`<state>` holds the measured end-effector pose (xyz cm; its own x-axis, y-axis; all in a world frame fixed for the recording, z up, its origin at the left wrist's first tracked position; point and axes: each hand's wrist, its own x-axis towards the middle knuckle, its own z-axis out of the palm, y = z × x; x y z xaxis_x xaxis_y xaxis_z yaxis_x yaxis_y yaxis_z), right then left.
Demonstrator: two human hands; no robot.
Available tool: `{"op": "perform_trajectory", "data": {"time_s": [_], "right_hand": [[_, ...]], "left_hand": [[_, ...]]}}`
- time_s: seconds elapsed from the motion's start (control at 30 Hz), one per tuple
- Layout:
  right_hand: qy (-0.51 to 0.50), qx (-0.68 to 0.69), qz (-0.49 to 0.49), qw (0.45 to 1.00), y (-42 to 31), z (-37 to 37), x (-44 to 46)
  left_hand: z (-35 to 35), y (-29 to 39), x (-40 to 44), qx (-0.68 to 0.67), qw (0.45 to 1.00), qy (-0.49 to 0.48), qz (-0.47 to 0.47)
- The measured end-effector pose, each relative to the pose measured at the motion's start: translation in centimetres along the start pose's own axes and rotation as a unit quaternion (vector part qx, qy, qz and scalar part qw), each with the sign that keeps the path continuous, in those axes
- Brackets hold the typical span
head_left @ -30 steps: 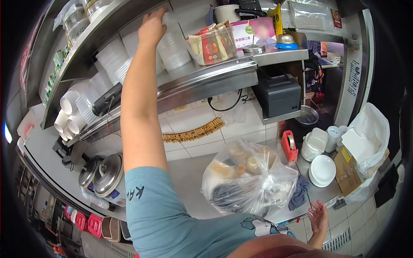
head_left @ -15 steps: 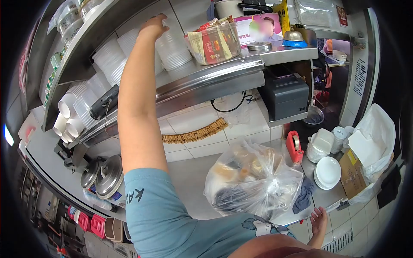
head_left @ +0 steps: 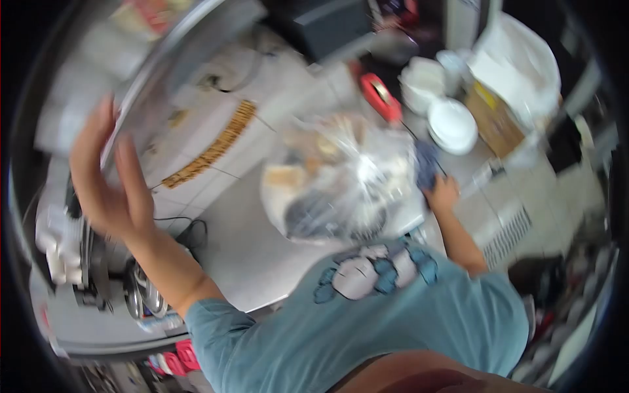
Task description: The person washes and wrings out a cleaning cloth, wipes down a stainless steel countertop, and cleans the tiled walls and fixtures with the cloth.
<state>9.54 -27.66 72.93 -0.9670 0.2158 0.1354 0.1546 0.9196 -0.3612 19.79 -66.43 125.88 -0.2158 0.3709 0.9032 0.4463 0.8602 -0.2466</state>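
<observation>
My left hand (head_left: 111, 180) is raised at the left, beside the shelf edge, blurred, its fingers apart and nothing in it. At the counter's right front, my right hand (head_left: 443, 194) has its fingers curled on the lower end of a dark blue cloth (head_left: 426, 164). Just left of the cloth, a tied clear plastic bag (head_left: 347, 183) with mixed contents lies on the metal counter (head_left: 242, 255).
Beyond the bag stand a red tape dispenser (head_left: 381, 98), stacked white bowls (head_left: 452, 124), a cardboard box (head_left: 495, 121) and a white plastic bag (head_left: 521, 65). A metal shelf (head_left: 147, 72) overhangs the upper left. Lidded pots (head_left: 141, 291) stand at lower left.
The view has swung down and to the right. My left hand has come down from the stacked containers on the shelf. My right hand has moved from beside the counter to the cloth.
</observation>
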Motion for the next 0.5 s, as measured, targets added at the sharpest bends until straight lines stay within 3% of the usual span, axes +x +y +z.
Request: {"op": "perform_trajectory", "data": {"time_s": [0.03,0.07,0.13,0.17,0.23,0.27,0.33,0.4,0.47,0.5], "right_hand": [[-0.004,-0.014,-0.001,1.000,-0.9,-1.1,0.1],[-0.012,-0.024,-0.004,1.000,-1.6,-1.9,0.3],[-0.021,0.069,-0.068,0.995,-2.1,-1.8,0.4],[-0.040,0.089,-0.117,0.988,-1.8,-1.2,0.4],[-0.069,0.070,-0.130,0.987,-1.7,-0.8,0.3],[-0.086,0.056,-0.138,0.985,-1.1,1.0,0.8],[-0.060,0.067,-0.147,0.985,-0.1,2.8,1.6],[-0.062,0.069,-0.131,0.987,1.0,3.3,2.0],[-0.070,0.073,-0.115,0.988,1.8,4.2,1.4],[-0.115,0.171,-0.041,0.978,2.5,5.1,1.4]], "left_hand": [[-0.9,2.2,-1.9,0.027,0.993,-0.061,0.101],[-1.9,3.4,-5.3,0.015,0.988,-0.112,0.105],[0.4,5.5,-9.7,-0.212,0.956,-0.030,0.203],[1.2,6.7,-11.6,-0.220,0.955,-0.030,0.197],[2.5,8.5,-14.8,-0.172,0.983,-0.018,-0.068],[3.2,9.0,-15.2,-0.174,0.982,-0.012,-0.069],[4.6,9.5,-15.6,-0.243,0.946,-0.076,-0.201],[6.0,10.1,-17.1,-0.340,0.892,-0.146,-0.258],[9.1,12.6,-18.8,-0.483,0.769,-0.163,-0.387],[10.9,13.7,-19.6,-0.501,0.712,-0.229,-0.436]]}}
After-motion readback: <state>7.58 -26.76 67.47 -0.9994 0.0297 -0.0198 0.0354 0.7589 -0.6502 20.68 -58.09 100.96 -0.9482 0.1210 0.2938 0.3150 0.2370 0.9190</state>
